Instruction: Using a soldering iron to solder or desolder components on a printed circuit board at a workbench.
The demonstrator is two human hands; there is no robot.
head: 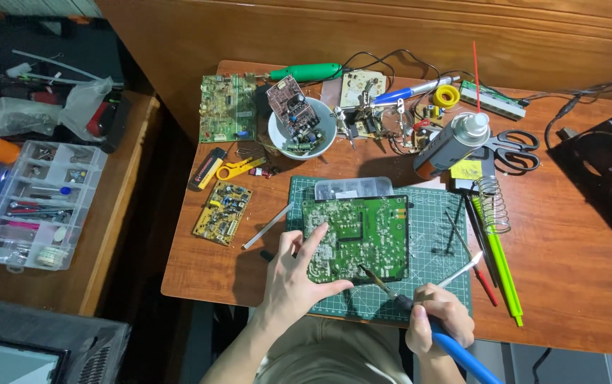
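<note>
A green circuit board [363,231] lies solder side up on a green cutting mat [434,245]. My left hand [295,277] rests on the board's near left corner, fingers spread, thumb under its front edge. My right hand [438,320] grips a blue-handled soldering iron [420,316]. The iron's tip touches the board near its front edge. A thin white stick [462,269] pokes up from the same hand's fingers.
A spray can [452,144], scissors [514,149], a coiled iron stand [492,203] and green and red tools [502,267] lie right of the mat. A white bowl of parts [300,126], other boards [226,107], a yellow board [223,212] sit behind and left. A clear organiser box [35,203] sits on the side table.
</note>
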